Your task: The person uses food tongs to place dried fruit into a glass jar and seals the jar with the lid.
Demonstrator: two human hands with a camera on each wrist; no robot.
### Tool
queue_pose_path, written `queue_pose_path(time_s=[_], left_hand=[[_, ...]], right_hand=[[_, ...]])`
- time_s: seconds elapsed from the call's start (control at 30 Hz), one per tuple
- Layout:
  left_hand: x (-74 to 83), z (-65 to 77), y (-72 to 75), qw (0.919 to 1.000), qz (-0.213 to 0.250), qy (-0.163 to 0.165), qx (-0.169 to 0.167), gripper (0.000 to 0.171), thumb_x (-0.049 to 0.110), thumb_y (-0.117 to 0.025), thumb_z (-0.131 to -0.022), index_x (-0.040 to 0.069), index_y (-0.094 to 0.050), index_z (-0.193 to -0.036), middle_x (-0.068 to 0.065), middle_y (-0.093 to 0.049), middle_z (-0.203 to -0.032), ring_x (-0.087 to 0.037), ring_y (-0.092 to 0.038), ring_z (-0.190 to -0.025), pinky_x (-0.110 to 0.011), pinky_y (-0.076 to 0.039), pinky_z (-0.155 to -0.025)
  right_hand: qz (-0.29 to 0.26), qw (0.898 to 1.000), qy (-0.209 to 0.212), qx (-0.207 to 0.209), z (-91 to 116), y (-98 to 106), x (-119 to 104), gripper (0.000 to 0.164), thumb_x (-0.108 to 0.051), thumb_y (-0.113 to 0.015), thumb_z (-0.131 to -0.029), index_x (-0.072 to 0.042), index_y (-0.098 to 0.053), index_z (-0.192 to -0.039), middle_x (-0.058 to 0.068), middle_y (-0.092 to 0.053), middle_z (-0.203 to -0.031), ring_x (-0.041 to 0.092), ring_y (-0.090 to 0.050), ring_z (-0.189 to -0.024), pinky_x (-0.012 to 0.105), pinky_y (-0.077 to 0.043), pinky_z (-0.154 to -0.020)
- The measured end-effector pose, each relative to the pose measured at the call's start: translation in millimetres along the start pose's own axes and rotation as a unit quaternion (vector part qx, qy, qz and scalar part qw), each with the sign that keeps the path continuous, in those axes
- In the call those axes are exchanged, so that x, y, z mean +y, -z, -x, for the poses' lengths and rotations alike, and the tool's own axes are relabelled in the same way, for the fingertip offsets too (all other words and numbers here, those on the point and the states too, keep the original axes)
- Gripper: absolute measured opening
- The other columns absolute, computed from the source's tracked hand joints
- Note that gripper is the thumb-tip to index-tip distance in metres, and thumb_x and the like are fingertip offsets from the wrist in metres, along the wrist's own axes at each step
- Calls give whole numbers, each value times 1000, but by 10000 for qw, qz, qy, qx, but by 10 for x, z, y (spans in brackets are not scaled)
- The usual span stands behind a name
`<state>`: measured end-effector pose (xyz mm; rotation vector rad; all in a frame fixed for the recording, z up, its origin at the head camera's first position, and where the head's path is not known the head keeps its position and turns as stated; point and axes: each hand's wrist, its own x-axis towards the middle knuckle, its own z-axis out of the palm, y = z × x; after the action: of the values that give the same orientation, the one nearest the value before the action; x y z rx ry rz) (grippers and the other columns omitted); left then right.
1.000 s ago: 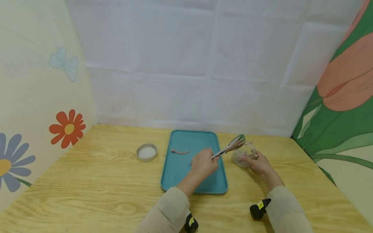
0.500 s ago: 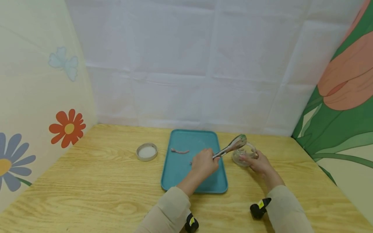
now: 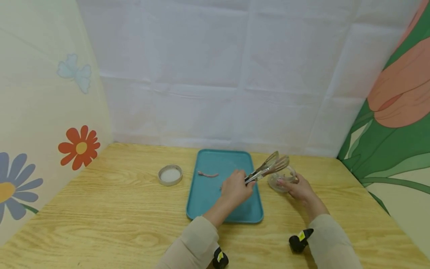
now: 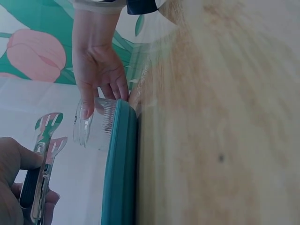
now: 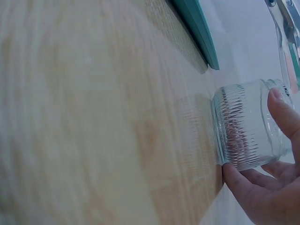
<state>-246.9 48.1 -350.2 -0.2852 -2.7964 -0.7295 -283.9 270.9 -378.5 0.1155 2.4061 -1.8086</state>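
My left hand [image 3: 236, 188] grips a pair of metal tongs [image 3: 258, 174] over the right side of a blue tray [image 3: 208, 209]. The tongs' two slotted heads stand apart, near the mouth of a clear glass jar [image 3: 276, 184]. Nothing shows between those heads in the left wrist view, where the tongs [image 4: 43, 164] have a dark handle. My right hand [image 3: 300, 189] holds the jar upright on the table, right of the tray. Ribbed glass and something reddish inside the jar [image 5: 243, 126] show in the right wrist view. A thin brownish-pink strip [image 3: 208, 175] lies on the tray.
Left of the tray, a round lid [image 3: 170, 175] lies on the wooden table [image 3: 117, 209]. A small bit of something shows beside my left hand on the tray, mostly hidden. A white cloth [image 3: 195, 93] hangs behind, and painted panels stand at both sides.
The tongs' heads, close together before, have spread apart by the jar's mouth. Both hands, the jar, the strip and the lid stay where they were.
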Motion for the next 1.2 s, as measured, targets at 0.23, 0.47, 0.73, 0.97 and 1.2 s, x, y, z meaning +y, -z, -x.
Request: queue_pose_path(time_s=[0.23, 0.47, 0.73, 0.97, 1.2], left_hand=[[-31, 12, 59, 9999, 152, 35, 28, 29, 41, -58, -79, 13, -56, -86, 4, -43, -72, -11, -43, -57, -28, -35, -47], [-86, 30, 136, 9987, 303, -172, 375, 30, 39, -59, -79, 11, -57, -84, 3, -45, -73, -12, -44, -59, -29, -36, -49], [-183, 39, 312, 9970, 410, -350, 548, 29, 37, -61, -78, 9, -60, -83, 1, -47, -72, -14, -46, -60, -30, -37, -50], [-316, 68, 524, 9983, 45, -161, 563, 32, 39, -61, -77, 10, -62, -90, 1, -51, -76, -14, -49, -63, -32, -38, -52], [-475, 140, 746, 9989, -50, -145, 442, 33, 40, -60, -78, 9, -60, -90, 1, -46, -75, -12, -43, -56, -28, -35, -45]], right_hand=[[-31, 10000, -22, 8, -4, -3, 7, 87, -31, -61, -80, 2, -4, -136, 30, -20, -131, 35, -31, -115, 39, -33, -88], [-71, 10000, 0, -43, -1, -8, 3, 84, -29, -60, -81, 1, -5, -137, 30, -21, -131, 35, -32, -115, 39, -33, -87], [9, 9999, -101, -6, -6, 6, 0, 87, -31, -61, -80, 2, -4, -136, 30, -20, -132, 34, -30, -116, 40, -32, -89], [80, 9999, -144, -36, 14, 5, -13, 88, -33, -61, -80, 1, -3, -137, 30, -18, -133, 36, -27, -118, 42, -30, -91], [164, 9998, -50, -61, -1, 13, -3, 88, -34, -61, -80, 0, -4, -137, 30, -19, -132, 35, -30, -117, 41, -31, -89]])
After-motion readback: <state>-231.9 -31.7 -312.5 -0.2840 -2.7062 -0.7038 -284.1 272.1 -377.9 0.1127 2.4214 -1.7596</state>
